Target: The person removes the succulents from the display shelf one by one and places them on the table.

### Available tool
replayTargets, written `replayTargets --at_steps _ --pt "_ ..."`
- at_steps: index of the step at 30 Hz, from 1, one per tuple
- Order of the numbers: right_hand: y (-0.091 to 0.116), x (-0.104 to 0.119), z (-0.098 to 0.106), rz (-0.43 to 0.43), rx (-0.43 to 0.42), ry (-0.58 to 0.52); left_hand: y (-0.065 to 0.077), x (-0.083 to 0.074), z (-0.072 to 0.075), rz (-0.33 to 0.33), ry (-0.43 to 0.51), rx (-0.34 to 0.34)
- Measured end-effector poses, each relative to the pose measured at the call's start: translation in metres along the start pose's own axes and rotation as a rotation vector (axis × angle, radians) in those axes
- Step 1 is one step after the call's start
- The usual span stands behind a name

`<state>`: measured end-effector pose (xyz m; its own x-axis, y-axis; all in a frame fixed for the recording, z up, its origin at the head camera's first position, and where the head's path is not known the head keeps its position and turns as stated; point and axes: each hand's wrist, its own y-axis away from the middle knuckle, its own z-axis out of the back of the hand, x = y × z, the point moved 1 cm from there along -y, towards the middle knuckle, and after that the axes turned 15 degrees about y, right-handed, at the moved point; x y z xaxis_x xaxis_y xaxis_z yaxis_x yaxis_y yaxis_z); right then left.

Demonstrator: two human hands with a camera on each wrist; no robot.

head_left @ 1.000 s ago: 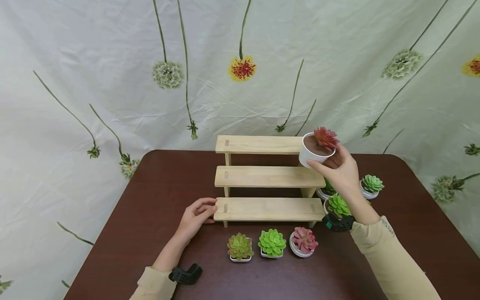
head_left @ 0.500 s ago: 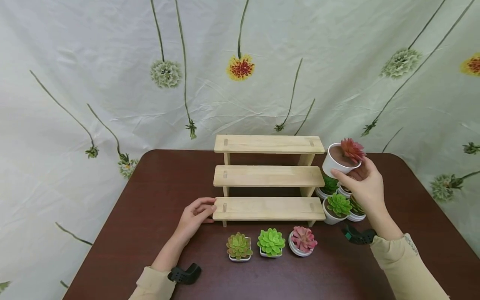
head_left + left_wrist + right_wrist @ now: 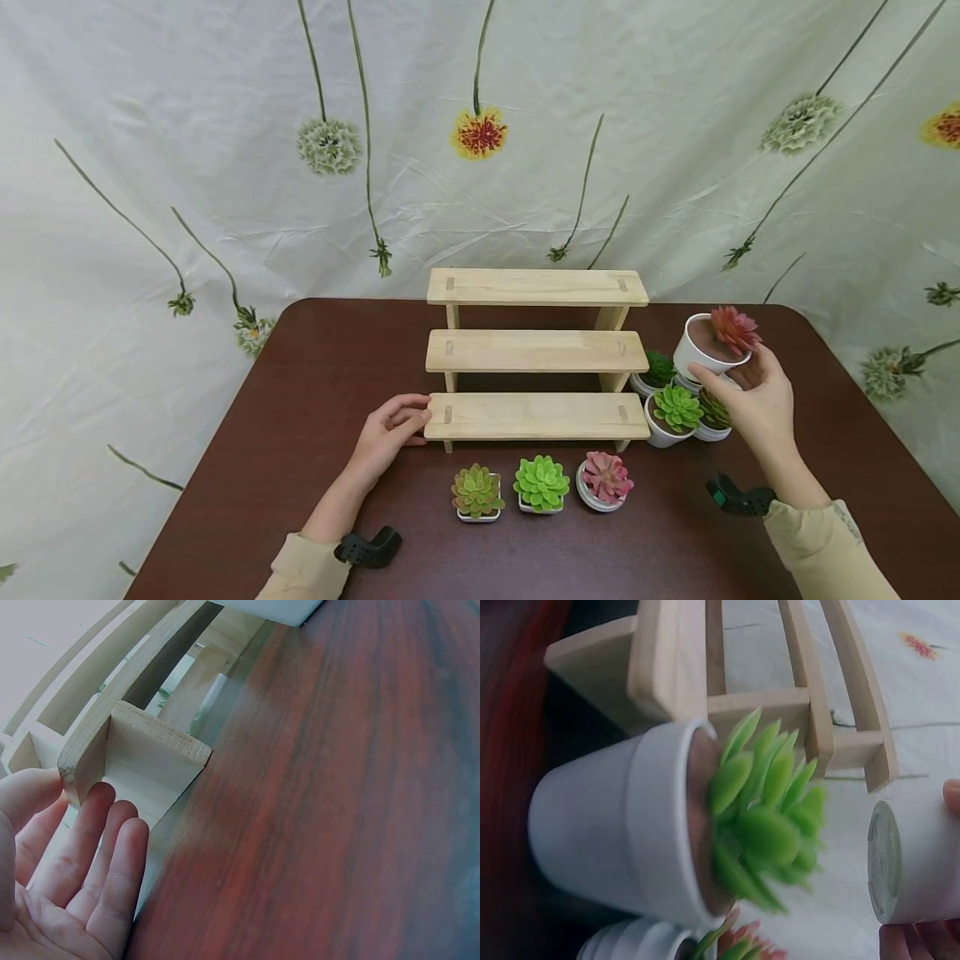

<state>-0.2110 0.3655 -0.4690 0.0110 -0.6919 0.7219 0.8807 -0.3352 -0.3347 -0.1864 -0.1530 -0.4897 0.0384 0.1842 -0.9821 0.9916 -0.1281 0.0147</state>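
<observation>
My right hand (image 3: 757, 400) grips a white pot with a red succulent (image 3: 708, 346) and holds it tilted above the pots to the right of the stand. In the right wrist view, the underside of this white pot (image 3: 911, 862) shows, with fingertips around it. My left hand (image 3: 388, 433) pinches the left end of the lowest board of a three-tier wooden plant stand (image 3: 536, 417). The left wrist view shows thumb and fingers at the corner of that board (image 3: 82, 761).
Several potted succulents, among them a bright green one (image 3: 677, 408), cluster beside the stand's right end. In front of it stand an olive-green succulent (image 3: 477, 490), a light green one (image 3: 542, 483) and a pink one (image 3: 607, 477). A floral cloth (image 3: 225, 100) hangs behind the dark table (image 3: 315, 358).
My right hand has carried the red succulent from the top board's right end rightward and down, above the clustered pots. The left hand stays at the stand.
</observation>
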Motion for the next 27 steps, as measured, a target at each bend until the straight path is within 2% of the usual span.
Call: replayTargets --at_steps 5,7,14,18,23,27 --pt "0.018 0.028 0.021 -0.086 -0.03 -0.023 0.0 0.0 -0.001 0.001 -0.001 0.001" --pt "0.022 0.029 0.027 -0.118 -0.047 -0.049 0.0 0.0 -0.001 0.002 -0.004 0.002" --pt "0.026 -0.021 0.03 -0.16 -0.11 -0.018 0.001 -0.002 -0.001 -0.017 -0.016 0.0" --pt "0.029 -0.029 0.034 -0.209 -0.126 -0.053 0.001 -0.002 -0.002 -0.021 -0.013 0.002" --pt "0.038 -0.015 0.043 -0.263 -0.16 -0.079 0.001 -0.003 -0.001 -0.018 -0.013 0.001" --pt "0.047 0.004 0.049 -0.32 -0.188 -0.168 0.001 -0.003 -0.001 -0.017 -0.015 0.003"
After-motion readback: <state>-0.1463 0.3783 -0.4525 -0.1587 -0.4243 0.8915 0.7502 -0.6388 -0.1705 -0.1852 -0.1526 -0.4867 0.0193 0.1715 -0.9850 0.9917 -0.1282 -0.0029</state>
